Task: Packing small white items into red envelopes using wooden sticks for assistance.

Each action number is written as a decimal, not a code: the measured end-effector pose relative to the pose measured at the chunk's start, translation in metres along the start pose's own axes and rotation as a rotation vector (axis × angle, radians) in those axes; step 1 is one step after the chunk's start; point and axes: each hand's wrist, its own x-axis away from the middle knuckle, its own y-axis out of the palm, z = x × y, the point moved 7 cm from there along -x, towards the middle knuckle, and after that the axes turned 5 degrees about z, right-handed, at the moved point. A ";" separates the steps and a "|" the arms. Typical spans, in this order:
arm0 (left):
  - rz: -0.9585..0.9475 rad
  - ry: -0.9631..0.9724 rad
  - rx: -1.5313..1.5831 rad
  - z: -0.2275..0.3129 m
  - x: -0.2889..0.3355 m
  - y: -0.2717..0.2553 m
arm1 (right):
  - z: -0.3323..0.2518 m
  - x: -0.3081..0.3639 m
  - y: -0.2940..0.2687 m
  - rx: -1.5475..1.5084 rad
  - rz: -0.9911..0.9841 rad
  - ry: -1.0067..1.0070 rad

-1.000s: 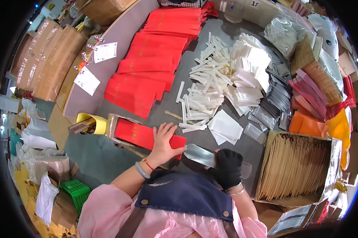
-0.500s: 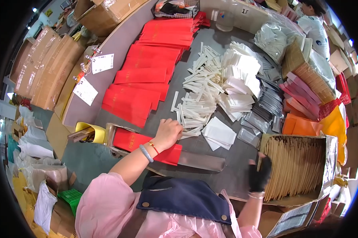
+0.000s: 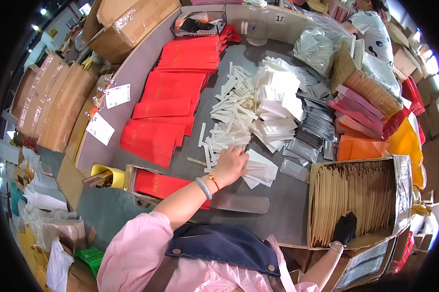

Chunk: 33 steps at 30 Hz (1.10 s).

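Observation:
My bare left hand (image 3: 231,165) is over the lower end of a heap of white paper strips (image 3: 231,104), beside some loose white cards (image 3: 263,168). Its fingers are curled down, and whatever they hold is hidden beneath them. In a dark glove, my right hand (image 3: 345,228) rests at the front of a box of thin tan slats (image 3: 353,194) standing on edge. The dark glove hides its finger positions. Below my left forearm lies a red printed sleeve (image 3: 158,184), partly covered by the arm, with a clear plastic sleeve (image 3: 243,203) at its right end.
Overlapping red sleeves (image 3: 166,97) line the table's left side. Stacked white cards (image 3: 278,92) and clear plastic packets (image 3: 317,121) lie centre-right. A yellow container (image 3: 114,177) stands at left, orange envelopes (image 3: 358,148) at right. Another person (image 3: 373,31) is at far right.
My left hand has moved right, from above the red sleeve to the white strips and cards. My right hand has gone from the box's left edge onto the slats. The view has shifted slightly.

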 end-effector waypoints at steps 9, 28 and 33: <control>-0.048 -0.017 0.175 0.002 0.004 -0.011 | 0.011 0.011 -0.011 0.069 0.271 0.129; -0.209 -0.085 0.164 0.011 0.120 -0.061 | -0.316 0.121 0.064 -0.706 -0.534 -0.850; -0.181 -0.072 0.058 0.012 0.111 -0.063 | -0.267 0.091 0.089 -0.571 -0.429 -0.683</control>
